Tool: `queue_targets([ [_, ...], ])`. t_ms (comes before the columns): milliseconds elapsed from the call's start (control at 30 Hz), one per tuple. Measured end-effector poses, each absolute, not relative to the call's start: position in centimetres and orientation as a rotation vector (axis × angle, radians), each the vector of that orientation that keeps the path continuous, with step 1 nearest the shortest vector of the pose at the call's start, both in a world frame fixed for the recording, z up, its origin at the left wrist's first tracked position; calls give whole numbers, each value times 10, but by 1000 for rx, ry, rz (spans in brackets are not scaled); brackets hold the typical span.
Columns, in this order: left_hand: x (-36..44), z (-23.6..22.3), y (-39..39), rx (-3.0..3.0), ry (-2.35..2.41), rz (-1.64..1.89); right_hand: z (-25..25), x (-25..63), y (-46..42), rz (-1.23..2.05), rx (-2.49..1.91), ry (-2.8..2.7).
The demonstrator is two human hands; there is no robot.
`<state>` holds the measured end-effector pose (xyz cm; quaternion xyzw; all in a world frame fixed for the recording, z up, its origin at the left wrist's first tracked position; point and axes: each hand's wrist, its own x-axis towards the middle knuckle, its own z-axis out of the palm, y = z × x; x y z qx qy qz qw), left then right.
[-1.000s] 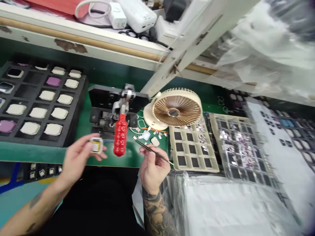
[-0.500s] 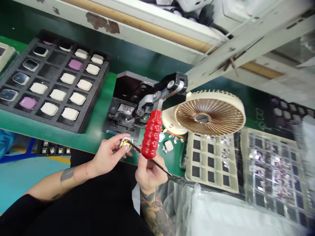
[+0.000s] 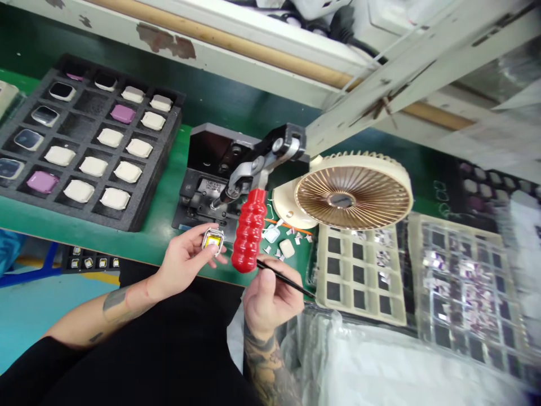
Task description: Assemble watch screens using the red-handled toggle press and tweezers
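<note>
My left hand (image 3: 186,257) pinches a small square smartwatch case (image 3: 213,240) between thumb and fingers. The case has a silvery rim and a yellow and white inside that faces up. Lower right of it, my right hand (image 3: 270,296) is closed around thin black tweezers (image 3: 289,280), held like a pen. Their front end passes behind the red grip (image 3: 249,231) of a lever press (image 3: 211,186), so the tips are hidden. The press stands on the green bench just beyond my hands, its red handle reaching toward me between them.
At left lies a black foam tray (image 3: 146,192) with white, purple and dark watch pieces. A cream fan (image 3: 353,192) stands right of the press, small scraps (image 3: 287,248) near its base. Compartment trays (image 3: 359,310) with shiny bits lie at right. A shelf beam (image 3: 236,51) crosses above.
My right hand has drawn the tweezers away from the watch case, to the right. My left hand still holds the case, now turned more face up. The whole view has shifted slightly.
</note>
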<state>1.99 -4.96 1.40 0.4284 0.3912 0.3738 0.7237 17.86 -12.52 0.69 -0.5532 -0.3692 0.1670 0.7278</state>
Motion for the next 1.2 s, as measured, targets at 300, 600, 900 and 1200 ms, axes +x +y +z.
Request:
queue_targets([
  [300,31,7,-49,641,795,761,5,194,-130,680,-1138,-715],
  [600,26,-16,-53,1074,856,737,92,316,-98,369,-1587,-1588],
  [900,15,-27,-57,1282,838,619,52,288,-76,-229,-1602,-1093],
  [1200,29,-42,-57,1402,737,496,-11,270,-200,-161,-2229,-1288],
])
